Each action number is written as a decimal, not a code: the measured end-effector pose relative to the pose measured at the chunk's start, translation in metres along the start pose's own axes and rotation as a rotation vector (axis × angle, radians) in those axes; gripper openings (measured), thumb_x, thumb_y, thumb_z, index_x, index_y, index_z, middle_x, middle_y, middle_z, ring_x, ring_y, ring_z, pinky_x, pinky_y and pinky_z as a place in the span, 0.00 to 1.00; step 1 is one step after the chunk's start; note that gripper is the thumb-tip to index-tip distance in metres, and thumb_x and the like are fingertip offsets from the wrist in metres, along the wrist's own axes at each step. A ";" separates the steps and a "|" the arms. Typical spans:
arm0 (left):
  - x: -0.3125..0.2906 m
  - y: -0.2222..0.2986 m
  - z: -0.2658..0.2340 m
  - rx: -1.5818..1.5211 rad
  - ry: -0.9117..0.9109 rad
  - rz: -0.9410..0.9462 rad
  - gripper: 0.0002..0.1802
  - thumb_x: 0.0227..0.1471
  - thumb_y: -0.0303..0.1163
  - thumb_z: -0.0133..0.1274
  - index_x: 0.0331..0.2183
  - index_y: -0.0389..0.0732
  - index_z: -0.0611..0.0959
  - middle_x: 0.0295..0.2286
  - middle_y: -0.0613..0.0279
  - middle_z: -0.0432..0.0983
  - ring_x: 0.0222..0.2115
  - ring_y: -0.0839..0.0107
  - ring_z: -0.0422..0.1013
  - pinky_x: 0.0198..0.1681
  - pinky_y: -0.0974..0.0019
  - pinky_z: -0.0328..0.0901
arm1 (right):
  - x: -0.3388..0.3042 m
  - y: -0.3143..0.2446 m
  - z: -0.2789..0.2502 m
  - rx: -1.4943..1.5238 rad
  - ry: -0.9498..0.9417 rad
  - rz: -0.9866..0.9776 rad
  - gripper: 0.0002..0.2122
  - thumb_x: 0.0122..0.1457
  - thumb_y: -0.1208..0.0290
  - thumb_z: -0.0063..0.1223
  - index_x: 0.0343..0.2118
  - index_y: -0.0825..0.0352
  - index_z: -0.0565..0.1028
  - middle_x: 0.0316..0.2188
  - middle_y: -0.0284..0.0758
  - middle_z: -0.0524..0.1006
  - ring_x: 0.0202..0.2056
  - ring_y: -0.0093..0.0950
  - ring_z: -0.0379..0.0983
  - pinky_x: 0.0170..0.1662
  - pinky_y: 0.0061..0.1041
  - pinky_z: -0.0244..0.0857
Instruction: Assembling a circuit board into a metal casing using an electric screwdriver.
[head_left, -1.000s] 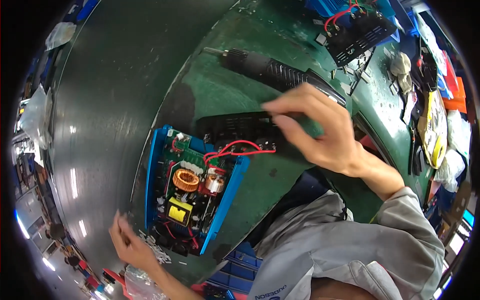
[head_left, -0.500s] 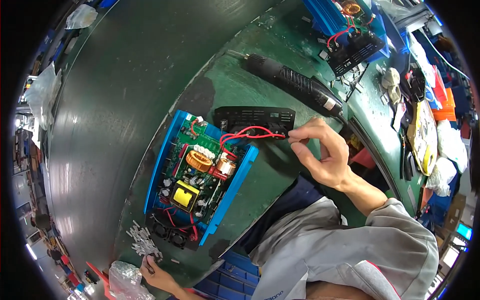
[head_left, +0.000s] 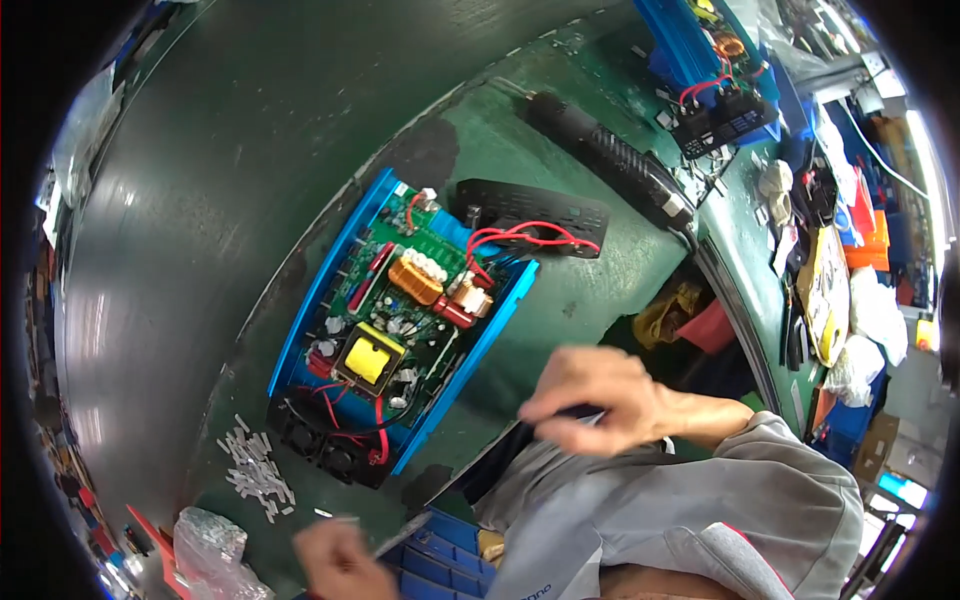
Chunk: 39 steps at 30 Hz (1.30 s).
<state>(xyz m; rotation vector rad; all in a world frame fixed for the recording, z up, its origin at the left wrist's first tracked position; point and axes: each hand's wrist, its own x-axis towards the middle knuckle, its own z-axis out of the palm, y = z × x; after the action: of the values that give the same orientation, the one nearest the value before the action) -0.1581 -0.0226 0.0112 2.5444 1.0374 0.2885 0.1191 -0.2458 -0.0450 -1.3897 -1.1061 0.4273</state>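
The open blue metal housing (head_left: 500,325) lies tilted on the green bench, with a green circuit board (head_left: 440,235), copper coils and a yellow-wrapped transformer (head_left: 366,360) inside. Red wires (head_left: 535,228) run from it to a black slotted end panel (head_left: 575,210) beyond it. My right hand (head_left: 600,400), smeared by motion, is over the bench's near edge, apart from the housing; whether its fingers hold anything is unclear. My left hand (head_left: 345,560) is also blurred, near the bench edge beside a small pale strip (head_left: 322,513). A pile of grey-white strips (head_left: 255,470) lies beyond it.
A black power screwdriver (head_left: 610,155) rests behind the panel, its cable going right. Another blue housing (head_left: 680,45) stands at the far right. A clear plastic bag (head_left: 212,550) sits at the near left. Bags and tools crowd the right side.
My right hand has left the red wires at the black panel and drawn back toward me. My left hand has moved from the strip pile toward the near bench edge. The view has shifted slightly.
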 end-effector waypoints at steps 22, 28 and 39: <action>0.041 0.090 0.063 -1.057 -0.082 -0.249 0.14 0.58 0.28 0.59 0.38 0.25 0.77 0.34 0.48 0.79 0.32 0.65 0.79 0.38 0.67 0.77 | 0.020 -0.001 0.026 0.026 -0.022 0.283 0.11 0.61 0.82 0.55 0.46 0.71 0.79 0.35 0.40 0.77 0.37 0.32 0.75 0.41 0.30 0.69; 0.039 0.098 0.067 -1.113 -0.058 -0.242 0.16 0.58 0.30 0.59 0.41 0.27 0.77 0.36 0.48 0.80 0.34 0.66 0.79 0.39 0.66 0.77 | 0.017 -0.006 0.024 0.053 -0.034 0.261 0.10 0.61 0.83 0.54 0.46 0.71 0.79 0.36 0.40 0.77 0.37 0.33 0.75 0.41 0.30 0.69; 0.032 0.080 0.072 -0.664 0.268 0.154 0.09 0.58 0.22 0.57 0.40 0.27 0.77 0.33 0.49 0.80 0.32 0.63 0.77 0.34 0.67 0.75 | 0.008 -0.001 -0.005 -0.357 0.207 0.067 0.14 0.54 0.81 0.62 0.45 0.68 0.79 0.38 0.40 0.80 0.39 0.35 0.77 0.42 0.31 0.71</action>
<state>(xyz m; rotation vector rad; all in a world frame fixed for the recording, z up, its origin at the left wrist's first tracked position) -0.0619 -0.0720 -0.0198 2.0052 0.6723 0.8749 0.1267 -0.2423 -0.0397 -1.7449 -0.9986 0.1305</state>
